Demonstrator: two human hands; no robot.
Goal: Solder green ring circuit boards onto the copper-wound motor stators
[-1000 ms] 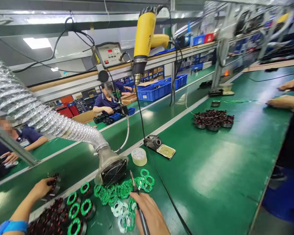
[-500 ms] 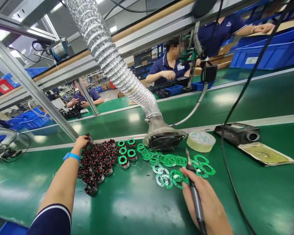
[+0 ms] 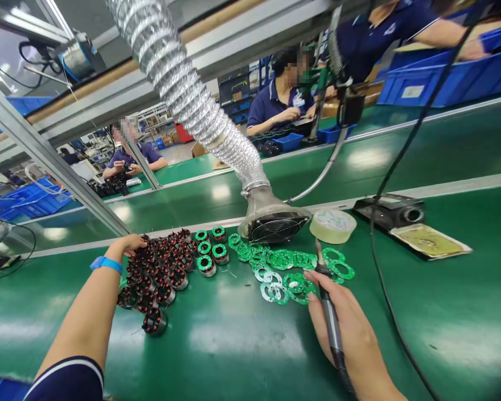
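My left hand (image 3: 130, 244), with a blue wristband (image 3: 107, 264), reaches to the back left of a cluster of dark motor stators (image 3: 167, 268) with red-tipped windings. Its fingers are bent round a stator at the cluster's edge, partly hidden. One stator (image 3: 153, 322) stands at the front of the group. Several stators topped with green ring boards (image 3: 206, 264) stand to their right. My right hand (image 3: 342, 312) grips a soldering iron (image 3: 329, 312) like a pen, tip pointing up and away. Loose green ring-shaped circuit boards (image 3: 281, 259) and a few white-faced ones (image 3: 271, 291) lie beyond it.
A fume extractor hood (image 3: 275, 223) on a silver duct (image 3: 200, 111) hangs over the bench's back. Right of it are a tape roll (image 3: 333, 225), a black iron stand (image 3: 390, 211) with a yellow sponge (image 3: 430, 239), and a hanging black cable (image 3: 376, 239). Co-workers sit across the conveyor.
The view has shifted a little. My left hand has lowered against the back of the stators, whose left side has spread. My right hand still holds the soldering iron in much the same pose.
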